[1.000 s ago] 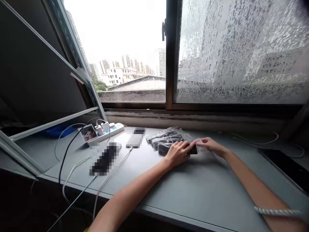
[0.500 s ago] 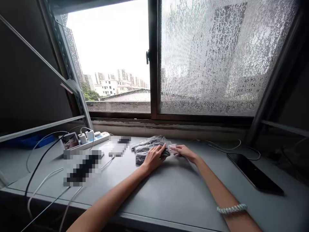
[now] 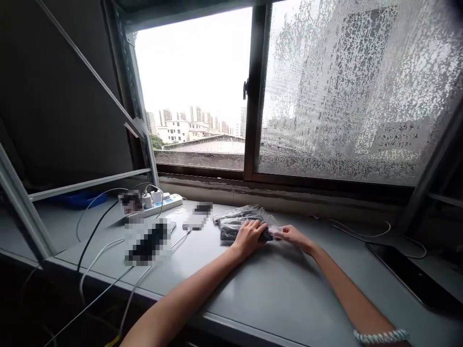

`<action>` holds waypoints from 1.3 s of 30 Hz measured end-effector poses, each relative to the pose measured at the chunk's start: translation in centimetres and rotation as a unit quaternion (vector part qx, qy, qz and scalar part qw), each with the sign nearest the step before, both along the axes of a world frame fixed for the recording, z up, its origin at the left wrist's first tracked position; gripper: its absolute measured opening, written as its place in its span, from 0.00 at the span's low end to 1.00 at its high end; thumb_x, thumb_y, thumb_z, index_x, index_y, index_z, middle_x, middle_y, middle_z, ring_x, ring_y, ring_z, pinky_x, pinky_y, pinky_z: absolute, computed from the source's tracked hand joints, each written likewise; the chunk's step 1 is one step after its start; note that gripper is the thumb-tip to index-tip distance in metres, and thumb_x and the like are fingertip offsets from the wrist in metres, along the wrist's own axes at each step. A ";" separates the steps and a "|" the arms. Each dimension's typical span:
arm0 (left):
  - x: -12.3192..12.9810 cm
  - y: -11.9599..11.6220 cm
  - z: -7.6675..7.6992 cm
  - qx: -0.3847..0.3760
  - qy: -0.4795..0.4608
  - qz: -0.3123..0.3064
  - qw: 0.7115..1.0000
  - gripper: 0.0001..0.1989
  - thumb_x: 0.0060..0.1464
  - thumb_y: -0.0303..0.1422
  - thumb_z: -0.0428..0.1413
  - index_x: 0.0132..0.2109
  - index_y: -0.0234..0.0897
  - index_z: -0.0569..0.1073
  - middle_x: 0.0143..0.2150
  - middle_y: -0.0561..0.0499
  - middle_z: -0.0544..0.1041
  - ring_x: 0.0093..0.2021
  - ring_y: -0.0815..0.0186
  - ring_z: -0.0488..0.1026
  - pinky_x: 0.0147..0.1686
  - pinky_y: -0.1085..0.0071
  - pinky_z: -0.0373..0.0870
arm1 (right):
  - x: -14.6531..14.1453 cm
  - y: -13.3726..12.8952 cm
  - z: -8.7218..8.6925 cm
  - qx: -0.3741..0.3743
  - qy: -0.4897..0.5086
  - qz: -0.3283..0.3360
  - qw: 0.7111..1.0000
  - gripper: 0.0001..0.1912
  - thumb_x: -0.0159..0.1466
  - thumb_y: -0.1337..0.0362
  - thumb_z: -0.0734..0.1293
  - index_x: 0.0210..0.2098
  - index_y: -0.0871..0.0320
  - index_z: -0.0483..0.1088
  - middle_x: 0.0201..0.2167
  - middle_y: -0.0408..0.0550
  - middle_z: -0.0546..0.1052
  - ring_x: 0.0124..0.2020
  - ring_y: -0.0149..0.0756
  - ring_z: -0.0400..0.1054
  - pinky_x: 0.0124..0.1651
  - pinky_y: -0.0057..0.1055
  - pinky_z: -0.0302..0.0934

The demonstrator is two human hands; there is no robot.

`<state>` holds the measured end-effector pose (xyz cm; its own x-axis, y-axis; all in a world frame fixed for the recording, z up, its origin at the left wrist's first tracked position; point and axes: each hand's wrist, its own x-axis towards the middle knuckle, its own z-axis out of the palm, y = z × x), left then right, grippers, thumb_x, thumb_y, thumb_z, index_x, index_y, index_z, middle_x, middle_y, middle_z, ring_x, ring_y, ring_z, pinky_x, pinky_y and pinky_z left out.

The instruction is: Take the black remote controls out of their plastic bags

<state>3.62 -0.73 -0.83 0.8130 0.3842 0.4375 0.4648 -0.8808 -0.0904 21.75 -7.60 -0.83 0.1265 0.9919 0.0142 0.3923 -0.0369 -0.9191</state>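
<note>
A dark grey item in a clear plastic bag [image 3: 229, 231] lies on the desk below the window. A second, similar clear bag with dark contents [image 3: 237, 212] sits just behind it. My left hand [image 3: 250, 235] is curled over the right part of the front bag, its fingers holding it against the desk; what its thumb does is partly hidden. At the bag's right end, my right hand [image 3: 293, 236] pinches the loose clear plastic between thumb and fingertips. A pale twisted band circles my right wrist.
A black phone or tablet [image 3: 412, 274] lies on the grey desk [image 3: 289, 294] at right, a thin white cable [image 3: 358, 236] behind it. To the left are a white power strip [image 3: 173, 200], several cables and blurred-out objects. Metal shelf posts stand at both sides.
The view has turned a little left, so everything appears shifted rightward. Both hands remain at the bag, the left fingers slightly more bent and the right still pinching its end.
</note>
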 end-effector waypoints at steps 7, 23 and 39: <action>-0.4 0.8 0.6 0.030 -0.010 -0.001 1.000 0.22 0.50 0.38 0.58 0.52 0.39 0.65 0.45 0.48 0.70 0.47 0.60 0.67 0.47 0.65 0.61 | 0.1 -0.2 0.1 0.011 0.011 -0.023 1.000 0.21 0.47 0.45 0.67 0.25 0.59 0.74 0.21 0.41 0.69 0.22 0.27 0.53 0.26 0.28 0.47; -2.5 0.9 2.0 -0.110 -0.075 0.102 0.986 0.26 0.53 0.41 0.52 0.57 0.39 0.58 0.48 0.46 0.70 0.43 0.57 0.71 0.37 0.67 0.68 | 6.6 -0.7 -0.7 0.126 0.128 -0.493 0.851 0.23 0.58 0.45 0.49 0.40 0.54 0.61 0.20 0.45 0.69 0.18 0.37 0.65 0.20 0.33 0.59; -0.9 -2.4 0.3 -0.181 0.050 -0.048 0.981 0.20 0.62 0.40 0.38 0.60 0.51 0.58 0.58 0.47 0.58 0.57 0.57 0.56 0.55 0.55 0.53 | 6.8 -0.4 -1.3 0.075 -0.146 -0.485 0.859 0.31 0.43 0.52 0.70 0.46 0.55 0.64 0.49 0.60 0.64 0.50 0.51 0.62 0.44 0.39 0.58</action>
